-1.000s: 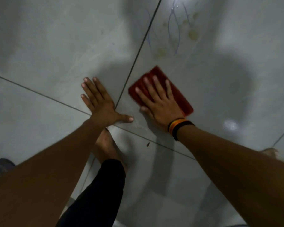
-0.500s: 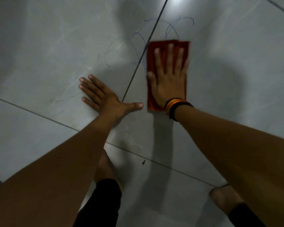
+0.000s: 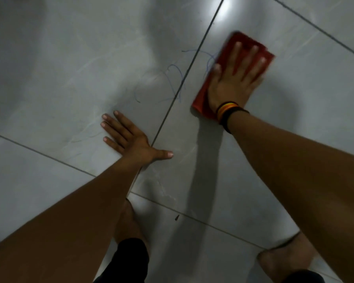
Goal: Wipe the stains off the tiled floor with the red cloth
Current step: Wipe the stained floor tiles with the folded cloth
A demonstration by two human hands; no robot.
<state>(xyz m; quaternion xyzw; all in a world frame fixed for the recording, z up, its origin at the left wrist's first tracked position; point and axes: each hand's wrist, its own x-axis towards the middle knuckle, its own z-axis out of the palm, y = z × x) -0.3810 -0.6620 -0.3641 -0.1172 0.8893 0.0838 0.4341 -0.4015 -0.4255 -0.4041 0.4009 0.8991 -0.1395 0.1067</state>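
Pressing flat on the red cloth, the right hand lies palm down with fingers spread, holding the cloth against the tiled floor rather than grasping it. The cloth is a folded rectangle lying on the tile just right of a dark grout line, its far edge blurred. Thin blue scribbles mark the floor, straddling that grout line just left of the cloth, one stroke reaching the cloth's edge. Black and orange bands circle the right wrist. The left hand rests open and empty, palm down on the neighbouring tile, thumb stretched across the grout line. Near the bottom, two bare feet stand on the floor, with dark trouser hems above them.
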